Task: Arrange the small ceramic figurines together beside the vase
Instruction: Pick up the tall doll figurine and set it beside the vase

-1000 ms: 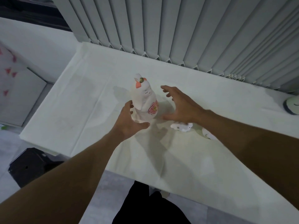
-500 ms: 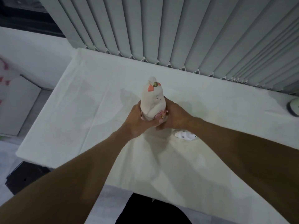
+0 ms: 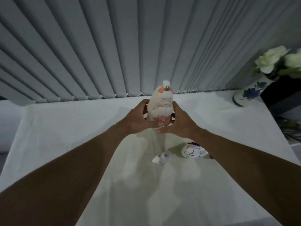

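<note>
Figurines first: both hands, left hand [image 3: 138, 118] and right hand [image 3: 177, 123], cup the tall white ceramic doll figurine [image 3: 161, 106] low above the white-clothed table [image 3: 65, 128] (glazed, probably slippery, breakable), far from the blue-flowered vase [image 3: 249, 93].

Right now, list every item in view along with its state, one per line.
Tall figurine: upright, gripped by both hands, whether lifted cannot be told.
Left hand: closed on the tall figurine.
Right hand: closed on the tall figurine.
Small figurine: lying on the table, untouched.
Round figurine: resting on the table, partly behind the right forearm.
Vase: holding white flowers, far right.
</note>
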Available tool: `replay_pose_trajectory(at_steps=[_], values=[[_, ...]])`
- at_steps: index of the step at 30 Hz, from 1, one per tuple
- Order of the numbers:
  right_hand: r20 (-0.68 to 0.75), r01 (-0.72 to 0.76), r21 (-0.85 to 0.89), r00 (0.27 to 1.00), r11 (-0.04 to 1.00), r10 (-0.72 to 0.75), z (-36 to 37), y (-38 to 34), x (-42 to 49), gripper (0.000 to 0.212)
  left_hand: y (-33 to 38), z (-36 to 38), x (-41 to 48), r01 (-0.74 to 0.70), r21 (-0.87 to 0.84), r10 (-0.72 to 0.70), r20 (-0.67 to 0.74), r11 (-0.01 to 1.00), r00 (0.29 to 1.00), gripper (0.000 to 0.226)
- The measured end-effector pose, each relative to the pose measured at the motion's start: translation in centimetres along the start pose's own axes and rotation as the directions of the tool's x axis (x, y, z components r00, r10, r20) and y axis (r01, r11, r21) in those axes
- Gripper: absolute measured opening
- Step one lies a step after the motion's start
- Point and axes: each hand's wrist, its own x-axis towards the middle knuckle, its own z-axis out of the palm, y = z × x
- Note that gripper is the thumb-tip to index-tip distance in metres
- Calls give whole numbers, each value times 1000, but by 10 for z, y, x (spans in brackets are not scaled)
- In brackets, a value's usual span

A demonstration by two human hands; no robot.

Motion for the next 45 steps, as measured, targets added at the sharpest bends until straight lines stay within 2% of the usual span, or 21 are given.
replay_pose_trajectory(at_steps=[7, 10, 16, 23, 32, 40, 45], values=[[-296, -69, 94, 951, 993, 94, -65, 33, -17, 92, 50, 59, 75, -103, 75, 88, 180, 992, 980, 71], [-361, -86, 130, 924, 988, 128, -103, 55, -20, 93, 68, 94, 112, -108, 110, 78, 243, 988, 967, 71], [-441, -129, 131, 880, 983, 174, -172, 101, -16, 95, 87, 159, 179, -115, 148, 70, 278, 982, 958, 80], [-454, -170, 151, 863, 974, 221, -226, 146, 7, 95, 92, 207, 250, -99, 173, 45, 291, 980, 956, 82], [-469, -181, 177, 849, 968, 244, -243, 171, 22, 94, 86, 224, 285, -47, 182, -16, 334, 982, 943, 95], [-518, -191, 161, 819, 968, 248, -235, 175, 21, 84, 87, 221, 291, -20, 207, -54, 348, 978, 936, 81], [-477, -209, 140, 842, 968, 251, -237, 176, 20, 87, 86, 218, 286, -42, 225, -34, 322, 973, 946, 76]])
